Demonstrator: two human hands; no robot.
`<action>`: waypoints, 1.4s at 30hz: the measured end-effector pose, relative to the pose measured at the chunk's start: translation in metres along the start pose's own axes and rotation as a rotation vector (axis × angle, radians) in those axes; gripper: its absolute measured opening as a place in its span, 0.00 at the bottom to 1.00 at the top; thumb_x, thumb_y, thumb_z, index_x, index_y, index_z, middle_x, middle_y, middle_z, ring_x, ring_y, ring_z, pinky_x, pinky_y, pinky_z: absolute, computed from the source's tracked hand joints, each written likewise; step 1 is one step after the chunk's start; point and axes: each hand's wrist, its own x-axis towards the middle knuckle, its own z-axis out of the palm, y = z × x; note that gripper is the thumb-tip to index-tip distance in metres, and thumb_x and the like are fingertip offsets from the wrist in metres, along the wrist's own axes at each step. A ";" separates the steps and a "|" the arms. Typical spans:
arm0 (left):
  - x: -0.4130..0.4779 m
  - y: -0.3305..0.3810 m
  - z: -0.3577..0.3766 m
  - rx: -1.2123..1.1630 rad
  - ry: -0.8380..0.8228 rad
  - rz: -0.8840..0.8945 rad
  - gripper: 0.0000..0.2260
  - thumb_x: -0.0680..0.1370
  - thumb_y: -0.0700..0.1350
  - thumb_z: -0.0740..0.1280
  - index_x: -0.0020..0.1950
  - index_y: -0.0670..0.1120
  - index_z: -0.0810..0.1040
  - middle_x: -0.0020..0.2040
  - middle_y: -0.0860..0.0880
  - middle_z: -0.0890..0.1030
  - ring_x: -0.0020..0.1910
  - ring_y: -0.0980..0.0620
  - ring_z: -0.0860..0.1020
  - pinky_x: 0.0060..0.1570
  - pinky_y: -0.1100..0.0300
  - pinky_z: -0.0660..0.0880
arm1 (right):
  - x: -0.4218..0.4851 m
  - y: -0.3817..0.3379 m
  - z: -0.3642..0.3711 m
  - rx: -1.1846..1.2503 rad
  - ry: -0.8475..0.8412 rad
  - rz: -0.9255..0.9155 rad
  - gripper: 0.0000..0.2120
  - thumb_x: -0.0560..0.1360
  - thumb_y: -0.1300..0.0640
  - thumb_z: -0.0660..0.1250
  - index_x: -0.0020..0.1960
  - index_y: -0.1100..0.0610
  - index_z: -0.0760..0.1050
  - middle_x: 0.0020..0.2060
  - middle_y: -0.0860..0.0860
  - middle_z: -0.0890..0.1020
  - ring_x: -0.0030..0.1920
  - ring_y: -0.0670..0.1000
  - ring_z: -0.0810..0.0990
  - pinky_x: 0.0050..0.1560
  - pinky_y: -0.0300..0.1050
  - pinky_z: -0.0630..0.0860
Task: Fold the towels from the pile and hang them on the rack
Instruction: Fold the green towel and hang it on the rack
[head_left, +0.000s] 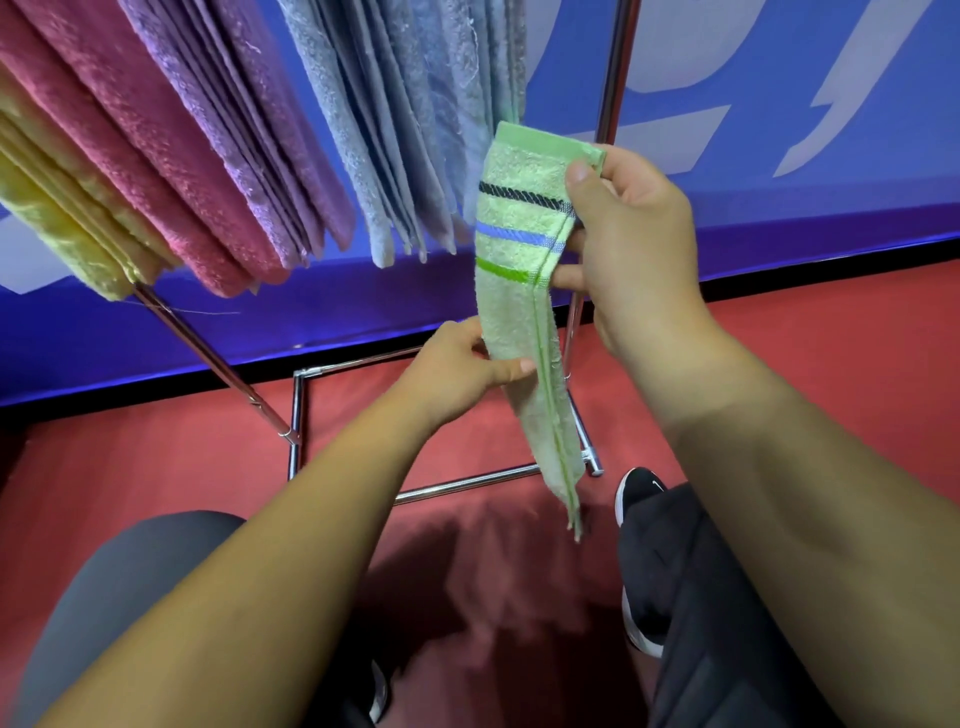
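Right arm (779, 467) high, grip (634, 244) on towel (511, 312)

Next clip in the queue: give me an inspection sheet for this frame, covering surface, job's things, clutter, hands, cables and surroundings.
Surface: red carpet floor; no table in view.
Job's things: green striped towel, folded into a narrow strip, held in front of the chrome rack; yellow towels, pink towels, purple towels and grey-blue towels hang there; pile not in view.
Clutter: nothing seen.
Grippers: right hand grips the towel's upper end; left hand pinches it lower down.
Cables: nothing seen.
Surroundings: blue banner behind the rack; black shoe on the floor.
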 end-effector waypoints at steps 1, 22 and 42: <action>0.000 0.001 -0.003 -0.018 -0.035 0.005 0.14 0.77 0.41 0.79 0.63 0.48 0.85 0.54 0.54 0.89 0.55 0.60 0.86 0.60 0.59 0.79 | 0.001 0.000 -0.002 0.005 0.002 -0.001 0.09 0.87 0.59 0.63 0.60 0.60 0.81 0.53 0.65 0.86 0.51 0.68 0.88 0.42 0.73 0.85; -0.022 0.031 -0.023 -0.692 -0.144 -0.144 0.15 0.82 0.34 0.67 0.69 0.33 0.79 0.61 0.33 0.85 0.60 0.35 0.85 0.60 0.44 0.83 | -0.005 0.052 -0.012 -0.226 -0.217 0.818 0.23 0.87 0.38 0.60 0.59 0.57 0.81 0.43 0.56 0.86 0.40 0.55 0.85 0.34 0.53 0.87; -0.020 0.022 -0.077 -0.790 -0.046 -0.269 0.19 0.82 0.46 0.69 0.71 0.37 0.80 0.56 0.42 0.79 0.59 0.43 0.83 0.53 0.51 0.84 | -0.009 0.056 0.009 -0.094 -0.381 0.290 0.13 0.81 0.64 0.71 0.60 0.50 0.87 0.55 0.58 0.86 0.55 0.54 0.88 0.53 0.57 0.87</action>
